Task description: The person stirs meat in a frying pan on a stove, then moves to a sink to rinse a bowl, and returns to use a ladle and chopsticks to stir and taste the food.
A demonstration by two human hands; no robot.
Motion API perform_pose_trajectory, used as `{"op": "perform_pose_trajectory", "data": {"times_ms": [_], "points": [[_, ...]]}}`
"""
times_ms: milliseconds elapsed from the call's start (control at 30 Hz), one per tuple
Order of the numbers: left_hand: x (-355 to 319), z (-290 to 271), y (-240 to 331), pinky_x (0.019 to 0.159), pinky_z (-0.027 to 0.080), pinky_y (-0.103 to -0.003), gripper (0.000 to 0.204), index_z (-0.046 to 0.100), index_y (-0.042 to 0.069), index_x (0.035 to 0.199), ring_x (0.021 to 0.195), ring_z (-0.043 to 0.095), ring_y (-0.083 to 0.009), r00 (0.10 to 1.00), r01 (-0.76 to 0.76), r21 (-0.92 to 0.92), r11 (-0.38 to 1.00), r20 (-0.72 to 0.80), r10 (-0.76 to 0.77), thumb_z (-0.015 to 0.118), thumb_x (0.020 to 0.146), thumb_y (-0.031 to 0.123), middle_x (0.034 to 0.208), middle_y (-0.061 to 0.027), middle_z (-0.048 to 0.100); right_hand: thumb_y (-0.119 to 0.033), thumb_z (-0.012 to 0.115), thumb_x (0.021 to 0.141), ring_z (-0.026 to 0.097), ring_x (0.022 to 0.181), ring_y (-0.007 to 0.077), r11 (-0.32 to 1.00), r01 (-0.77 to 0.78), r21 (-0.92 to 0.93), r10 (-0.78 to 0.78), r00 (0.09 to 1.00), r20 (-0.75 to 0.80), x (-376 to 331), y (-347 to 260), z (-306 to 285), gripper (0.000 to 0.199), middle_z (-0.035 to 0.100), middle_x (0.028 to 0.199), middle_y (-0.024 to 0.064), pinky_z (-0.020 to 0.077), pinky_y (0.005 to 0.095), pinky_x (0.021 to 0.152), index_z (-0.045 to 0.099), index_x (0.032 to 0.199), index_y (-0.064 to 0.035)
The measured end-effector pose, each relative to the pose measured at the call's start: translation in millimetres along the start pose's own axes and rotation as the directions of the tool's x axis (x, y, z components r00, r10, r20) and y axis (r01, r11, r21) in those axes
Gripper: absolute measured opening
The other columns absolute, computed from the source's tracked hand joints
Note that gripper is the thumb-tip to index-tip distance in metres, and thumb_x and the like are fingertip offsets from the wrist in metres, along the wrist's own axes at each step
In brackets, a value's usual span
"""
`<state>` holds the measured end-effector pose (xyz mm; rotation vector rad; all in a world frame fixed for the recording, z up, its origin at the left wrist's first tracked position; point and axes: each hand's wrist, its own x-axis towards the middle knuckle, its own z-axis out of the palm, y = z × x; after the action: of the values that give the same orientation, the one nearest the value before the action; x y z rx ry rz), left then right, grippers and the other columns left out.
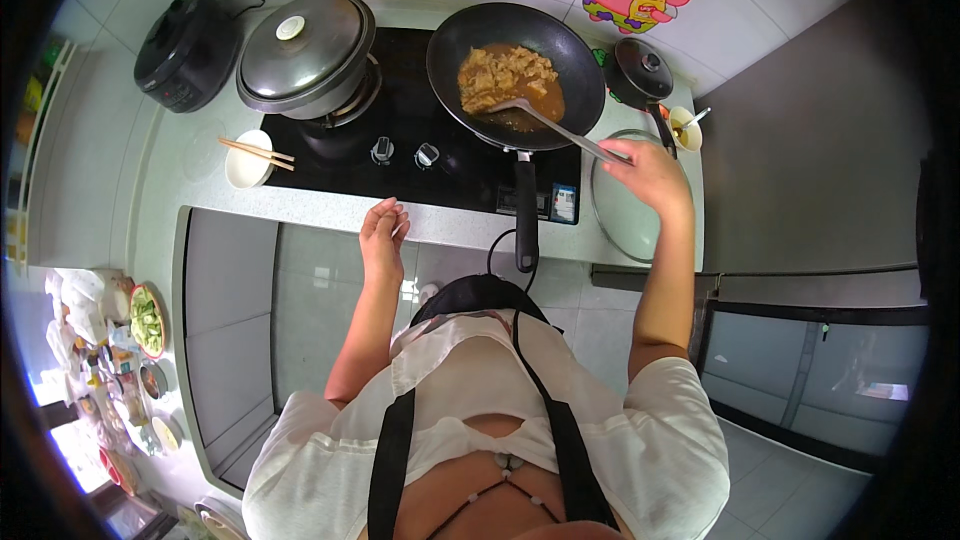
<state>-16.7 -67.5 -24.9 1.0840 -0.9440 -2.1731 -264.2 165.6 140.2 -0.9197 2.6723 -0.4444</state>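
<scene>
Here, right hand (650, 174) lower right of wok (580, 65) grips metal spatula (560, 128); blade (514, 104) left of hand, inside wok, in saucy brown food (505, 70). Left hand (381, 232) lower left of wok, loosely curled.

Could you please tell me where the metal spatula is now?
The metal spatula is right of centre in the head view, its handle in the right hand, its other end in brown food in the black wok.

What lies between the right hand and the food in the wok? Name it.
The spatula: it slants from the right hand across the rim of the wok to the food, as the head view shows.
</scene>
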Motion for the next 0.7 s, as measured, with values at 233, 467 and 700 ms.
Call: {"op": "perform_pose_trajectory", "data": {"times_ms": [233, 467, 700], "points": [[-1, -4, 0, 0.076, 0.045, -0.026, 0.017, 0.053, 0.005, 0.099, 0.082, 0.053, -0.0128, 1.0, -0.023, -0.002, 1.0, 0.001, 0.023, 0.047, 0.082, 0.006, 0.091, -0.0037, 0.056, -0.03, 0.056, 0.077, 0.058, 0.085, 0.0299, 0.988, -0.064, 0.143, 0.099, 0.962, -0.256, 28, 0, 34, 0.034, 0.062, 0.092, 0.0128, 0.045, 0.0365, 0.074, 0.057, 0.109, -0.0196], [-3, -1, -5, 0.074, 0.045, -0.024, 0.018, 0.053, 0.005, 0.099, 0.082, 0.054, -0.0124, 1.0, -0.005, -0.002, 1.0, 0.002, 0.005, 0.049, 0.082, 0.008, 0.091, -0.0038, 0.056, -0.035, 0.054, 0.078, 0.057, 0.089, 0.0315, 0.993, -0.081, 0.09, 0.104, 0.951, -0.29, 68, -3, 66, 0.038, 0.06, 0.096, 0.0136, 0.0444, 0.0396, 0.077, 0.055, 0.111, -0.0159], [-4, 1, -7, 0.076, 0.046, -0.025, 0.018, 0.052, 0.005, 0.099, 0.082, 0.054, -0.0127, 1.0, -0.019, -0.008, 1.0, 0.011, 0.019, 0.048, 0.082, 0.008, 0.091, -0.004, 0.056, -0.036, 0.055, 0.077, 0.058, 0.081, 0.0315, 0.999, 0.018, -0.046, -0.028, 0.972, -0.235, 44, 8, 69, 0.034, 0.062, 0.086, 0.013, 0.0458, 0.0402, 0.069, 0.06, 0.106, -0.0176]]}}
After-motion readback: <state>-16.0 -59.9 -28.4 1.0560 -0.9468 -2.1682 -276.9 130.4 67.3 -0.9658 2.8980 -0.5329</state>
